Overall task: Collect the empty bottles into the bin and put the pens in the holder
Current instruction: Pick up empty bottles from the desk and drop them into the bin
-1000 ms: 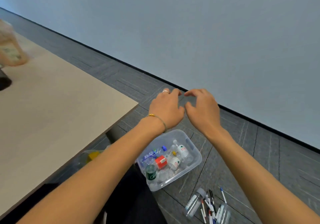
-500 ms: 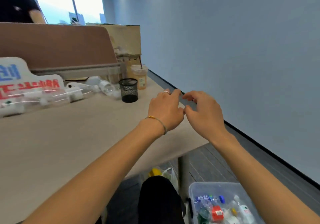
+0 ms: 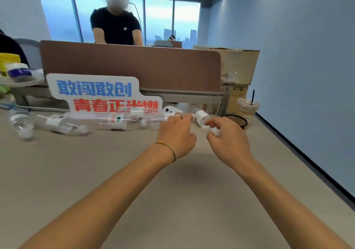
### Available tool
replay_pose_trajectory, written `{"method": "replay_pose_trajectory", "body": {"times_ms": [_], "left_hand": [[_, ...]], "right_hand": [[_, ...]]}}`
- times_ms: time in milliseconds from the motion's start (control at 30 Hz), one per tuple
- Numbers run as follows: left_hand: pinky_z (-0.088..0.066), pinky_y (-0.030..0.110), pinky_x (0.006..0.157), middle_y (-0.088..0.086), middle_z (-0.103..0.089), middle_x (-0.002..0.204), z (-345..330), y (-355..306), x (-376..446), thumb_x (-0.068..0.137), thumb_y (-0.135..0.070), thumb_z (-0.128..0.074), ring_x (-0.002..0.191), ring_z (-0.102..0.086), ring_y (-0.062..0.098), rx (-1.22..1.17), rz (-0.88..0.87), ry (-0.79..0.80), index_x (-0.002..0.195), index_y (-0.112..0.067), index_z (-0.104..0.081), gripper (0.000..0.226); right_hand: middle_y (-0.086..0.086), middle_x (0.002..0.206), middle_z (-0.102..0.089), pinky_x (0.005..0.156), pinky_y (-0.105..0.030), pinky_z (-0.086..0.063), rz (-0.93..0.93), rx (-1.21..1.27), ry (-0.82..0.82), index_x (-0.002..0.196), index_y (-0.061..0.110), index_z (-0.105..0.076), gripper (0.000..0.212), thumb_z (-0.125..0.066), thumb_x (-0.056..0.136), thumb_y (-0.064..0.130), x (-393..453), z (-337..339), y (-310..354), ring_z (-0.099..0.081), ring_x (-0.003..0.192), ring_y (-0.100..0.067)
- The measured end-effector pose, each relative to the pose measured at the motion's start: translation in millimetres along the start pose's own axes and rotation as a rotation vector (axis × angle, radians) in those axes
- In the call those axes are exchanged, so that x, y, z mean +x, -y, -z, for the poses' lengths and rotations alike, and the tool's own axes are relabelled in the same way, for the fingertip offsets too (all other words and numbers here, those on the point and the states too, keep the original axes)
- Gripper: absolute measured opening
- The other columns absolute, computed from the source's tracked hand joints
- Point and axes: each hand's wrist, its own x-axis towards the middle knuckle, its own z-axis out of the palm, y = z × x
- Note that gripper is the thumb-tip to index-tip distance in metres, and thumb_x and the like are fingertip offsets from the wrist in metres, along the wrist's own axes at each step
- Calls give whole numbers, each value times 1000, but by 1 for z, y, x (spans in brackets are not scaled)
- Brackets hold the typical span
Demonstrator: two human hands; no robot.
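Several empty clear bottles lie on their sides along the back of the beige table [image 3: 134, 172]: one at the far left [image 3: 21, 122], one beside it [image 3: 61, 124], one with a green-marked label [image 3: 115, 121], and one tilted at the right [image 3: 200, 116]. My left hand [image 3: 177, 135] hovers in front of the middle bottles, fingers curled forward, holding nothing. My right hand [image 3: 227, 141] has its thumb and forefinger apart at the near end of the tilted bottle. The black mesh pen holder [image 3: 238, 121] stands just behind my right hand, partly hidden. No pens or bin show.
A white sign [image 3: 99, 93] with blue and red characters stands behind the bottles, in front of a brown divider [image 3: 134, 66]. An iced drink cup with a straw [image 3: 247, 108] and cardboard boxes [image 3: 238, 64] are at the back right. A person in black stands beyond the divider.
The view has swung up from the floor, with its bin and pens, to the table top. Both hands have moved forward to the row of bottles and spread slightly apart.
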Motion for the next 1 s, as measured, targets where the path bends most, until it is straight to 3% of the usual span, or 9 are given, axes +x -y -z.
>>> {"method": "replay_pose_trajectory", "body": {"times_ms": [267,533,667,867,1000], "left_hand": [[-47,43,94,12,-55,133,-38,83,71,91,-29,-57,118,-52,33,138,111,102,143,-20,-43,54],[-36,48,110,12,-47,149,-81,102,142,86,-40,-64,140,-38,33,256,49,210,152,-22,-31,76],[-33,49,108,13,-50,144,-102,104,157,85,-41,-63,135,-43,35,313,61,284,152,-24,-27,77],[-45,41,91,13,-58,130,-96,110,151,83,-37,-66,113,-58,35,240,68,139,143,-22,-38,69],[-46,35,76,9,-61,119,-67,112,137,79,-45,-69,102,-62,31,73,138,22,140,-25,-39,71]], "right_hand": [[6,114,-68,88,-39,-52,21,-57,113,117,29,-70,32,-63,87,22,71,-76,-5,-61,109,-18],[4,115,-69,85,-37,-52,-20,-101,129,116,29,-71,32,-63,86,20,120,-92,-26,-62,107,-21],[2,112,-69,79,-36,-52,-28,-149,114,118,27,-70,30,-65,89,25,139,-96,-36,-62,105,-23],[-5,115,-72,84,-40,-54,-74,-213,87,119,23,-71,34,-60,86,23,170,-101,-50,-64,108,-30],[-11,119,-68,85,-41,-53,-153,-375,223,124,15,-65,38,-57,88,23,194,-113,-53,-61,110,-35]]}}
